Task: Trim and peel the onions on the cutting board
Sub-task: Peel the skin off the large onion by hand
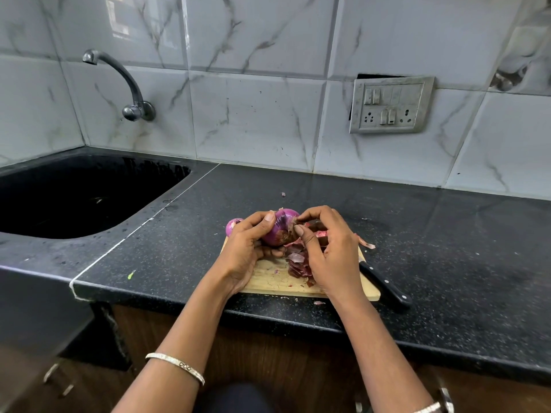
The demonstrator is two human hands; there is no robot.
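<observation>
Two hands on round purple onion, above pale wooden cutting board.
Left hand cupping bulb; right hand pinching dry skin.

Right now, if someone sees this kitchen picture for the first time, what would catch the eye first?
First, the two hands at the centre: the left hand holds a purple onion above the wooden cutting board, while the right hand pinches its dry skin. Under them lies a pile of peels, and a black-handled knife rests at the board's right edge. Another onion sits behind the left hand.
</observation>
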